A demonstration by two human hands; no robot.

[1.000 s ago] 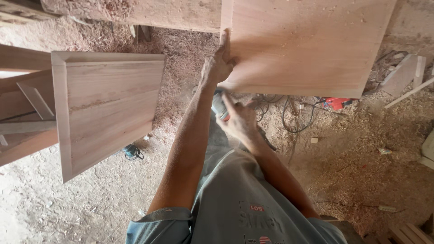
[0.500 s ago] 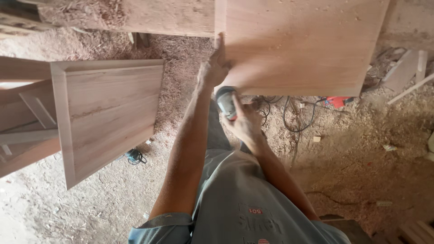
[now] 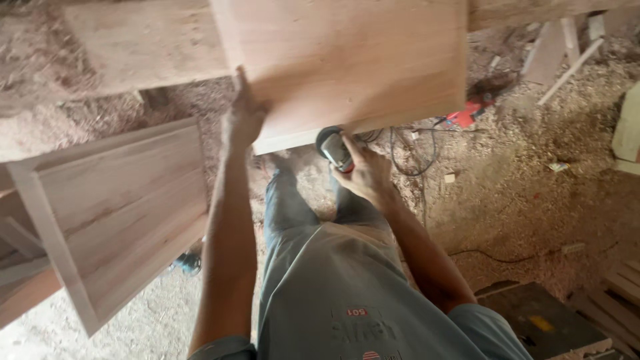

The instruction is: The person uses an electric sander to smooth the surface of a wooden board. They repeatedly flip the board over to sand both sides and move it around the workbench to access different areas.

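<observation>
A framed wooden panel [image 3: 117, 213] leans left (sawdust floor [image 3: 533, 200], black cable [image 3: 410, 157]).

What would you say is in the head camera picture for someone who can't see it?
A person's left hand presses on the corner of a big wooden board, while the right hand holds a small power tool at its near edge. Another wooden panel sits to the left, above a sawdust-covered floor.

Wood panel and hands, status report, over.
Left hand braces the wood panel at its near corner. Right hand grips a small power tool under the near edge. Cords trail on the sawdust floor behind.
</observation>
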